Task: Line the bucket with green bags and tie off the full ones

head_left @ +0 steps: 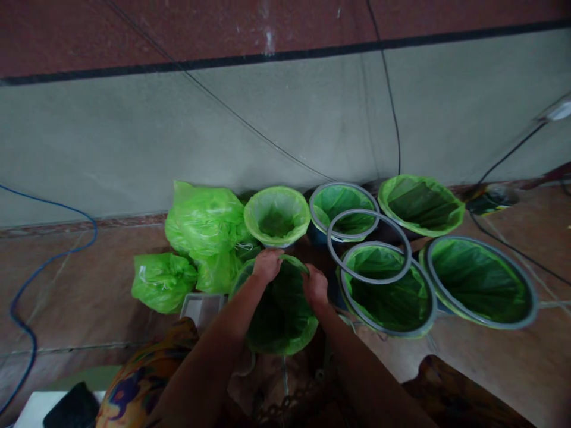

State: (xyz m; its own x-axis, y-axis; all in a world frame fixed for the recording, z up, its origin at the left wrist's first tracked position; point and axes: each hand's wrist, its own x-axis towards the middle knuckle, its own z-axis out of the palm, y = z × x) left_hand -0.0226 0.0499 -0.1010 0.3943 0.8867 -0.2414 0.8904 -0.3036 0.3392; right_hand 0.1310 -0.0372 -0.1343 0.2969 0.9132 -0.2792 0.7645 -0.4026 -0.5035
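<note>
Right in front of me stands a bin lined with a green garbage bag (281,342), its mouth facing up. My left hand (267,266) is closed on the bag's far rim, left of centre. On the right side of the same rim, my right hand (316,285) grips the bag, its fingertips partly hidden. The bin beneath the bag is mostly out of sight. To the right of my right hand, a loose grey ring (329,238) lies across the tops of two lined bins. Just beyond my left hand is another bin with a green liner (276,217).
Full green bags (203,217) and a smaller tied bag (163,279) sit at left, near a pale tray (203,306). More lined bins (482,282) stand at right, some with grey rings. A blue cable (57,255) crosses the floor; a wall (267,131) rises behind.
</note>
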